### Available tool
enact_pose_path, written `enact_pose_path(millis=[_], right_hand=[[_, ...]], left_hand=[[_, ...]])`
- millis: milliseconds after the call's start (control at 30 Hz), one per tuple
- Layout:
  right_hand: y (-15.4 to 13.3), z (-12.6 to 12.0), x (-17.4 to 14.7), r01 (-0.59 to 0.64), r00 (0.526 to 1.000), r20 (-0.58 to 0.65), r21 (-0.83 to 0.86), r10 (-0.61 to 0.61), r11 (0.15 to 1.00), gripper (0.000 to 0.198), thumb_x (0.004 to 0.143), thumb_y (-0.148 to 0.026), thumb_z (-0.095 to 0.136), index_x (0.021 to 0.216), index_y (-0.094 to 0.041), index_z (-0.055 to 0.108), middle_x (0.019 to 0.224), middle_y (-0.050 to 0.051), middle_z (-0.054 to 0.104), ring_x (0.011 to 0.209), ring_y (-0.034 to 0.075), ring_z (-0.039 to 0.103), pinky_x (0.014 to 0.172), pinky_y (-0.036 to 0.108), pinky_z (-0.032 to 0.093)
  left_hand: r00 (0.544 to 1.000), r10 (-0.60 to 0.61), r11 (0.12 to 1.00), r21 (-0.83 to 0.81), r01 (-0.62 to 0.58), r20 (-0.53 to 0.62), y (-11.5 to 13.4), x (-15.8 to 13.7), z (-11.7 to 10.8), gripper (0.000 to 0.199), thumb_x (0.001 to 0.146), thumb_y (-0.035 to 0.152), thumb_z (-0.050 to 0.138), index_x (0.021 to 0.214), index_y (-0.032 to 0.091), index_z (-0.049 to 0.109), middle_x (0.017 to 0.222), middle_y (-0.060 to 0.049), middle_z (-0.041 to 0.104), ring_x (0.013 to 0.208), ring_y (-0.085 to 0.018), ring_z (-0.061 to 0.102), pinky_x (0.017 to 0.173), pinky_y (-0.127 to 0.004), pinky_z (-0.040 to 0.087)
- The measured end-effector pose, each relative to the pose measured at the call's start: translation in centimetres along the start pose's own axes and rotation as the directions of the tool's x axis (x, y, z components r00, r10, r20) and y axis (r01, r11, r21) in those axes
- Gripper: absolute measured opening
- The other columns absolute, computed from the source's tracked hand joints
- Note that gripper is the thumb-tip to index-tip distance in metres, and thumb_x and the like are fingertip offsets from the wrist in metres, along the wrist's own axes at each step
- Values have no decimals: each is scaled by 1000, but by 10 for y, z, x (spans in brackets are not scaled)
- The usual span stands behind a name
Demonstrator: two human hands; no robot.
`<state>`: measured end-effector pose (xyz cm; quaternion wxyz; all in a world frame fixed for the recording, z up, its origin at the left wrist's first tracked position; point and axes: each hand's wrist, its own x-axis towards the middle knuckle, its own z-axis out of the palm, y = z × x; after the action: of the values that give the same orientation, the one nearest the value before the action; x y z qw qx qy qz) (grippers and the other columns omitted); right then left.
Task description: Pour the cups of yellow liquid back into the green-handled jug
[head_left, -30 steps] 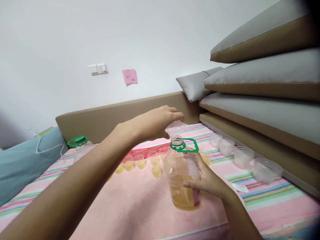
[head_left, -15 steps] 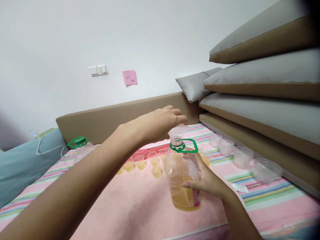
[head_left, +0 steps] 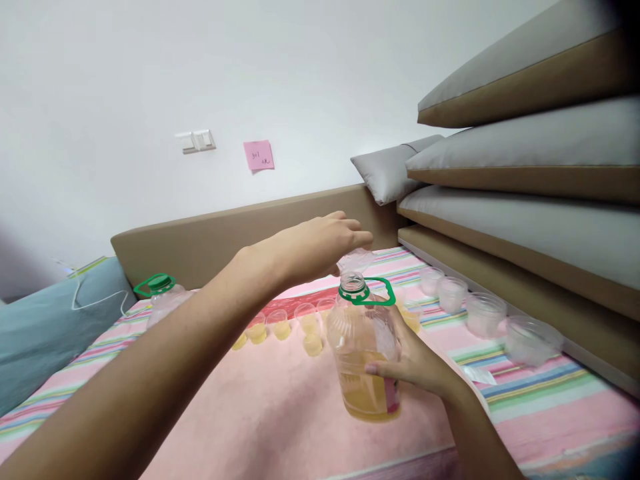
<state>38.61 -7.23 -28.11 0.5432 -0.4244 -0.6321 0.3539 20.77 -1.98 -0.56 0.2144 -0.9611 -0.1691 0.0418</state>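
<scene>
In my right hand (head_left: 405, 357) is a large clear plastic bottle (head_left: 363, 340) with a green ring handle and no cap. Amber liquid fills roughly its lower half. My left hand (head_left: 340, 240) is closed around a small clear plastic cup (head_left: 357, 259), tipped over the bottle's open mouth; the fingertips are partly hidden. Behind the bottle, several small cups (head_left: 281, 327) with yellow liquid stand on a pink cloth (head_left: 225, 407). My left forearm covers part of that row.
A second bottle (head_left: 163, 300) with a green cap stands at the left, partly behind my forearm. Stacks of clear tubs (head_left: 485, 315) line the right side. Grey cushions (head_left: 525, 147) are piled at right. A blue-grey cushion (head_left: 65, 327) lies at left, with a white cable on it.
</scene>
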Motion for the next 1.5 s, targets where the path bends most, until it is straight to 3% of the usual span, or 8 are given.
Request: enact_pose_path(millis=[333,633,900,1267,1500], right_hand=[[7,0,2,19,1000,-1,3,-19,1000,99,74,-55,100,152,-32,45,158,12,52,153,37,46,127,58,39],[8,-1,1,23,1000,6,-12,-23,1000,96,75,-55,100,150,-32,45,157,12,53,153,38,47,126,58,41],[8,1,2,20,1000,6,5,-20,1000,94,76,-55,99,149,-33,45,156,11,53,152,37,47,126,58,39],[4,1,1,20,1000,1,3,-20,1000,95,74,-56,100,148,-32,46,156,12,54,152,37,48,125,57,42],[5,0,1,18,1000,8,-10,-18,1000,95,75,-55,99,149,-31,45,157,13,53,153,40,46,126,58,41]], left_hand=[[1000,20,1000,24,-20,-13,-7,4,3,59,85,5,89,138,22,69,136,-3,74,132,-26,60,101,-32,44],[999,43,999,12,-43,-10,-10,7,3,53,87,3,85,135,21,72,137,-4,76,132,-26,64,101,-33,46],[1000,28,998,49,-29,10,-7,11,0,65,82,8,94,141,21,70,140,-4,75,133,-27,63,102,-32,45],[1000,25,999,21,-26,17,-8,10,0,64,84,2,89,143,19,69,145,-7,73,136,-26,61,106,-33,45],[998,60,997,38,-60,-5,-7,10,0,62,83,2,87,139,21,70,136,-4,76,130,-26,64,102,-33,46]])
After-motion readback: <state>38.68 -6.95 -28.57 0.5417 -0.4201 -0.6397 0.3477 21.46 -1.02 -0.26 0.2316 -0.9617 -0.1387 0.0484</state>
